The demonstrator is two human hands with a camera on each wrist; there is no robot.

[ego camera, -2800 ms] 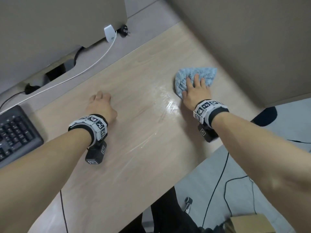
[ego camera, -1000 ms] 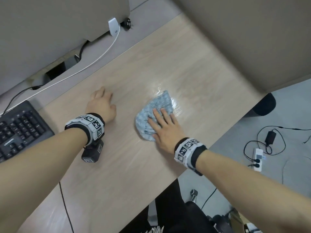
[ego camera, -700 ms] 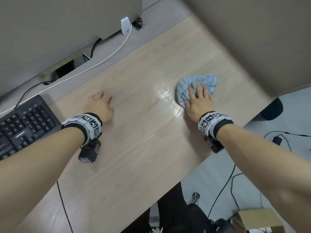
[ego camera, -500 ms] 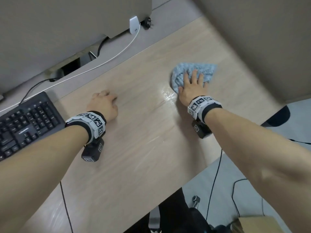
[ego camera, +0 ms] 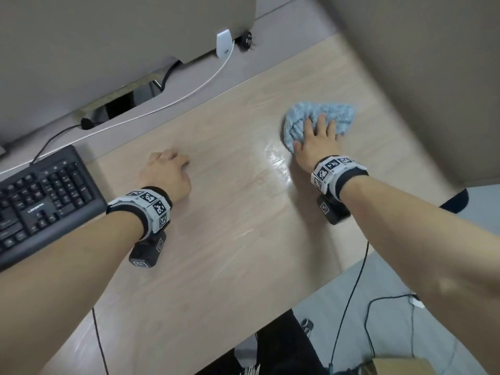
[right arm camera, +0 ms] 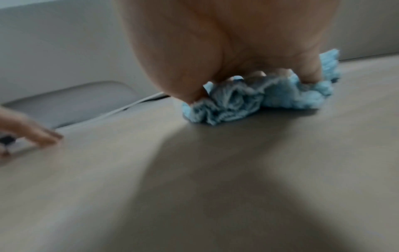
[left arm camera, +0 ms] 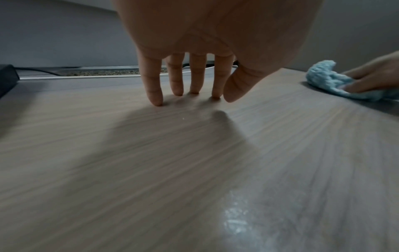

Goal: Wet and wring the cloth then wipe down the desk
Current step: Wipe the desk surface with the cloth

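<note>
A crumpled light-blue cloth (ego camera: 339, 115) lies on the pale wooden desk (ego camera: 230, 239), at its far right near the partition. My right hand (ego camera: 316, 139) presses down on the cloth with straight, spread fingers; the right wrist view shows the cloth (right arm camera: 237, 102) bunched under the palm (right arm camera: 215, 42). A wet, shiny streak (ego camera: 276, 163) sits just left of it. My left hand (ego camera: 165, 171) rests on the bare desk at centre left, fingertips (left arm camera: 155, 100) touching the wood and holding nothing. The cloth (left arm camera: 323, 80) also shows at the right in the left wrist view.
A black keyboard (ego camera: 40, 198) sits at the desk's left edge. A white cable (ego camera: 189, 96) and plug (ego camera: 224, 46) run along the grey back strip under a monitor. A tall partition (ego camera: 433, 77) bounds the right side. Cables lie on the floor (ego camera: 378, 307) below the desk's front edge.
The right hand swept the cloth from the desk's middle out to the far right, leaving a wet streak. The left hand has stayed where it was.
</note>
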